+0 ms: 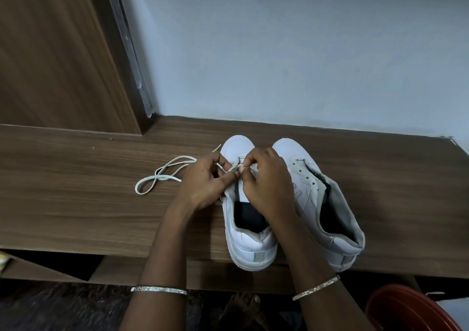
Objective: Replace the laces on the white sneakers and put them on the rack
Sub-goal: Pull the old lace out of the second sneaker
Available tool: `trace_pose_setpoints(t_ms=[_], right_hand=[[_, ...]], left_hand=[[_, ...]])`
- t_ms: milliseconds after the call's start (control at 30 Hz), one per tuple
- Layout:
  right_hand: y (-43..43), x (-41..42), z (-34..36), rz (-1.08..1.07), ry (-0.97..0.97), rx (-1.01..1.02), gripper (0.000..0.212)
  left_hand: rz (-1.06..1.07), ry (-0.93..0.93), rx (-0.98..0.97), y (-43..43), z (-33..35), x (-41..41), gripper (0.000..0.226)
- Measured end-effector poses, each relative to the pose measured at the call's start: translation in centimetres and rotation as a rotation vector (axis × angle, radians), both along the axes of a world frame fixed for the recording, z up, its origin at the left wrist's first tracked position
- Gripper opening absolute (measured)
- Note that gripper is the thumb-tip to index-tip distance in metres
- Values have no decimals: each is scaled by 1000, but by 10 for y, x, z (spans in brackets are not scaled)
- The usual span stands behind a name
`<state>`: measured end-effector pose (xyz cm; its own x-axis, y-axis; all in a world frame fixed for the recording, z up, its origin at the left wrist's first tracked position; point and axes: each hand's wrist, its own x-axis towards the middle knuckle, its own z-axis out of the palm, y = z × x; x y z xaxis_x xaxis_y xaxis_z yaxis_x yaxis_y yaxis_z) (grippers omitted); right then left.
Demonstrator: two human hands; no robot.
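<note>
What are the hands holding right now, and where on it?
Left hand and right hand both pinch the lace at the left sneaker's front eyelets.

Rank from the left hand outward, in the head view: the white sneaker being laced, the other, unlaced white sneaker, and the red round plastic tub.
1. White sneaker being laced: right against the left hand.
2. Unlaced white sneaker: one shoe further to the right.
3. Red round tub: far lower right corner, farthest.

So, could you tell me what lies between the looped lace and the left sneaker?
In the head view, the left hand lies between the looped lace and the left sneaker, pinching that lace.
</note>
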<state>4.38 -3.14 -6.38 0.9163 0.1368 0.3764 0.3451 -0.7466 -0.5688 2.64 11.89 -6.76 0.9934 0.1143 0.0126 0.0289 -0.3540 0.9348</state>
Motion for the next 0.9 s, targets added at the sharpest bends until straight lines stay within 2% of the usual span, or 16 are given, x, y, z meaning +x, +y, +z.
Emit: trace_pose_setpoints(t_ms=[67,200,300,333,400,500,567,633,733,900], right_hand=[[-1,1,2,-54,58,130,6],[-10,5,13,-222,340,518,9],[-15,5,15,-269,433,645,3],[-15,4,16,-264,428,649,3],[-12,3,17,-209,337,567,15],[-4,1,10,-7,111,224,36],[0,-2,4,46,70,28,29],[2,-2,2,20,46,-78,15],[0,0,1,3,25,-44,7],[-2,0,3,-56,46,267,6]], left_hand=[[6,4,5,0,1,1,18],[15,23,3,-1,3,0,20],[21,35,7,-1,2,0,20],[22,35,6,-1,2,0,20],[26,34,5,-1,2,0,20],[32,37,3,-2,4,0,20],[25,39,-16,-2,4,0,22],[21,39,-37,-2,4,-1,26],[19,35,-42,-2,3,0,28],[14,6,14,1,0,1,26]])
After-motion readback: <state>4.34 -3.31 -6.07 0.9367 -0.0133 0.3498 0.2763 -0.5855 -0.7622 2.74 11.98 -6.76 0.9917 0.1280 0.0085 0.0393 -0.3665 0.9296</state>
